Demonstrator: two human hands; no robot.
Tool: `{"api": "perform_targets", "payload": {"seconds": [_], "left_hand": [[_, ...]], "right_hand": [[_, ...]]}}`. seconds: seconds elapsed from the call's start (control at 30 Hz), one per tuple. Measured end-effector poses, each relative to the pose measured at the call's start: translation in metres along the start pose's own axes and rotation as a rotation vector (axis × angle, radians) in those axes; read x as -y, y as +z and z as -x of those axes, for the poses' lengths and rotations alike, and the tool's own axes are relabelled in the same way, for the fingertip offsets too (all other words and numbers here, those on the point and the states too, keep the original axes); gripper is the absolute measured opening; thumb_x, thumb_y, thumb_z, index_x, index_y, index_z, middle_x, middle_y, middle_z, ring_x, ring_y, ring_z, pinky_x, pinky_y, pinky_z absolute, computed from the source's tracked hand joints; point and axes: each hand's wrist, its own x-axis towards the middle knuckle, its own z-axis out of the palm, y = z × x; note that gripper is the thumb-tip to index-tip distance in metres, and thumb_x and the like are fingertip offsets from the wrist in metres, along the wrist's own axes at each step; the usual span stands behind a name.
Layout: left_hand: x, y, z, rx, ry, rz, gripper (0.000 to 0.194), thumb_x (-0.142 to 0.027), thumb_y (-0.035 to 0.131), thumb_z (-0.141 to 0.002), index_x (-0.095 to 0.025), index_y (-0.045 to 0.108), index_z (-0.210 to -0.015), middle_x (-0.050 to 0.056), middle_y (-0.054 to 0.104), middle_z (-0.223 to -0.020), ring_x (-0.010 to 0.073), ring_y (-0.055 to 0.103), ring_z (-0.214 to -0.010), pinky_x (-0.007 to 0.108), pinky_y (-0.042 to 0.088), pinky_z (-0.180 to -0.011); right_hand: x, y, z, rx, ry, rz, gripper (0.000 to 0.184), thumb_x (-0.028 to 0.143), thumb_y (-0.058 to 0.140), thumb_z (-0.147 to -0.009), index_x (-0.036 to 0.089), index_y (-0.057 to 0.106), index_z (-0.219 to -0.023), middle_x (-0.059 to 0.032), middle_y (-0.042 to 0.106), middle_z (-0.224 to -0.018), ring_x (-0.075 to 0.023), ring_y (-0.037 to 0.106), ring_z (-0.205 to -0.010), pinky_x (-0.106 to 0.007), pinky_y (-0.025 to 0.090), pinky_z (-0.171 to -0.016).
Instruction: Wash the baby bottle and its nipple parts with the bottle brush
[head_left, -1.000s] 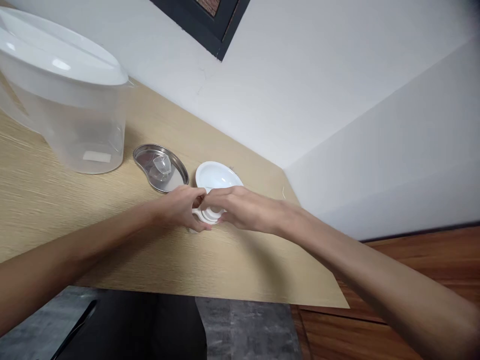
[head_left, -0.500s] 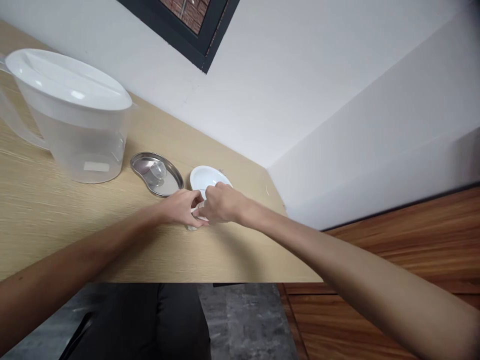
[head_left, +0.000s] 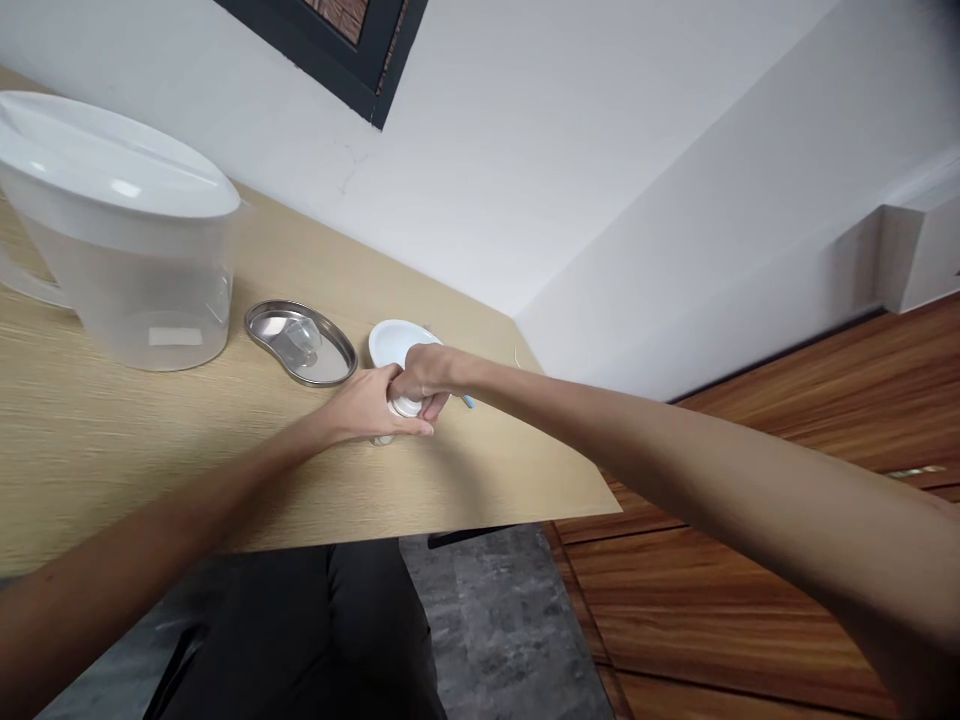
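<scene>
Head view: smooth white round piece (head_left: 407,407) low over pale, fine-grained tabletop (head_left: 517,460), between both hands. Left hand (head_left: 363,404) wrapped around its side; right hand (head_left: 429,376) closed on it from above, fingers bent. Behind, glossy white bowl (head_left: 395,341), partly hidden. Leftward, kidney-shaped polished metal tray (head_left: 335,365) holding clear, curved piece (head_left: 302,338); beyond, frosted plastic pitcher (head_left: 150,270), white-lidded.

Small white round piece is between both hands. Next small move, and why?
I'd brace the small white round piece with the left hand and try a slight right hand turn: left fingers wrap it, right fingers curl at it, and the glossy white bowl close behind discourages bigger motion.
</scene>
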Motion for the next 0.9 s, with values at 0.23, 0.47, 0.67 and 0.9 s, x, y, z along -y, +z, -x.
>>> {"api": "perform_targets", "payload": {"seconds": [0.23, 0.47, 0.67, 0.9], "left_hand": [[-0.001, -0.005, 0.001, 0.154, -0.004, 0.195, 0.053, -0.054, 0.088, -0.064, -0.017, 0.067, -0.096, 0.004, 0.074, -0.086, 0.0219, 0.071, -0.079, 0.028, 0.049, -0.063], [0.002, -0.001, 0.000, 0.155, 0.060, 0.263, 0.042, -0.047, 0.088, -0.068, -0.018, 0.067, -0.091, 0.004, 0.075, -0.085, 0.0209, 0.071, -0.079, 0.029, 0.052, -0.066], [0.007, 0.003, 0.001, 0.137, 0.092, 0.321, 0.048, -0.040, 0.085, -0.070, -0.017, 0.068, -0.108, 0.008, 0.077, -0.105, 0.0254, 0.073, -0.097, 0.035, 0.057, -0.082], [0.005, 0.005, 0.003, 0.108, 0.097, 0.284, 0.042, -0.036, 0.082, -0.071, -0.017, 0.070, -0.106, 0.007, 0.078, -0.102, 0.0251, 0.073, -0.094, 0.035, 0.057, -0.081]], "right_hand": [[-0.020, 0.008, 0.008, -0.106, -0.164, -0.124, 0.037, 0.044, 0.063, -0.089, 0.008, 0.072, -0.093, -0.0095, 0.074, -0.069, -0.0184, 0.072, -0.060, -0.025, 0.058, -0.055], [-0.027, 0.006, 0.031, -0.401, -0.305, 0.137, 0.042, 0.046, 0.061, -0.093, 0.007, 0.072, -0.096, -0.0227, 0.074, -0.093, -0.0322, 0.074, -0.087, -0.037, 0.054, -0.073], [-0.059, 0.000, 0.039, -0.303, -0.673, 0.292, 0.041, 0.025, 0.066, -0.092, 0.019, 0.062, -0.132, -0.0129, 0.068, -0.117, -0.0210, 0.065, -0.091, -0.030, 0.048, -0.077], [-0.067, -0.003, 0.024, -0.195, -0.855, 0.333, 0.046, 0.011, 0.064, -0.093, 0.020, 0.061, -0.138, -0.0094, 0.062, -0.113, -0.0197, 0.059, -0.104, -0.031, 0.047, -0.091]]}}
